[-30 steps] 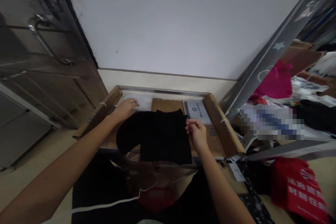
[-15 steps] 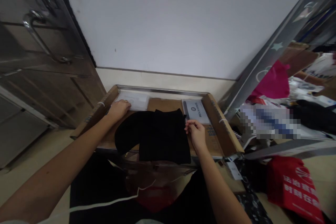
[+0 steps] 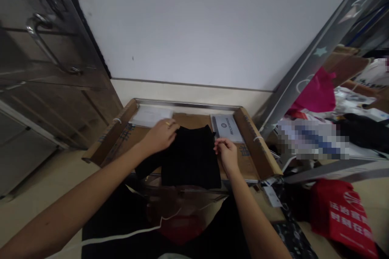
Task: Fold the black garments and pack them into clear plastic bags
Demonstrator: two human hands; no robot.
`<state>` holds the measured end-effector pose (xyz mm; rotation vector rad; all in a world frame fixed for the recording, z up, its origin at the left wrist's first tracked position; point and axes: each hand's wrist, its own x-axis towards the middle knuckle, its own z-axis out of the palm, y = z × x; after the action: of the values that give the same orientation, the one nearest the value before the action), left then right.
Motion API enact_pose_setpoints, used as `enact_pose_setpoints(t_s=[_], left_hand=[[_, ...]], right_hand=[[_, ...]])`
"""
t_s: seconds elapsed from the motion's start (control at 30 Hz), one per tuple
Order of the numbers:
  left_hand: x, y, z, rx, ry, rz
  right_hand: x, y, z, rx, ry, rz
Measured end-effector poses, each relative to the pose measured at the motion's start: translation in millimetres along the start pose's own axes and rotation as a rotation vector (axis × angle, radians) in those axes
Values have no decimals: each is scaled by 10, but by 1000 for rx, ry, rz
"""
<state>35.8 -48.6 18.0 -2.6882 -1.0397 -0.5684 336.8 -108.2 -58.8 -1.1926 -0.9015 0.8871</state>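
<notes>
A black garment (image 3: pixel 191 158) lies flat on the cardboard, its lower edge hanging over the near side. One sleeve-like part extends to the left, partly under my left forearm. My left hand (image 3: pixel 162 134) is over the garment's upper left corner, fingers bent together at the cloth; their exact hold is partly hidden. At the right edge my right hand (image 3: pixel 227 154) has thumb and fingers pinched together on the cloth, beside a small black tab. A ring shows on a left finger.
The cardboard tray (image 3: pixel 257 141) has raised sides tied with white cord. Flat clear packets, one plain (image 3: pixel 150 115) and one printed (image 3: pixel 226 126), lie along its back. A metal door (image 3: pixel 54 48) stands left; a red bag (image 3: pixel 342 214) sits low right, below a cluttered table.
My left hand has moved right, from beside the plain packet to the garment's upper left corner, crossing over the sleeve-like part. My right hand has stayed at the right edge.
</notes>
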Motion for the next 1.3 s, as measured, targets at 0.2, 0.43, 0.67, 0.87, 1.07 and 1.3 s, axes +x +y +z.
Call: enact_pose_setpoints(t_s=[0.2,0.43,0.67,0.87,1.07,1.3], left_hand=[[68,910,132,-62,-170,280],[65,978,319,-57,-320,230],[70,985,129,-131,-269,71],[164,856,184,-207,-262,-108],[381,628,-117,-511,46,-154],[585,394,-805,-758,246,-234]], right_hand=[[0,7,-9,-30,-2,-13],[4,28,-16,-27,0,0],[-7,16,-3,-37,0,0],[5,22,-5,-98,3,-28],[-87,-56,101,-426,-132,-321],[-54,-347,309,-296,-311,-149]])
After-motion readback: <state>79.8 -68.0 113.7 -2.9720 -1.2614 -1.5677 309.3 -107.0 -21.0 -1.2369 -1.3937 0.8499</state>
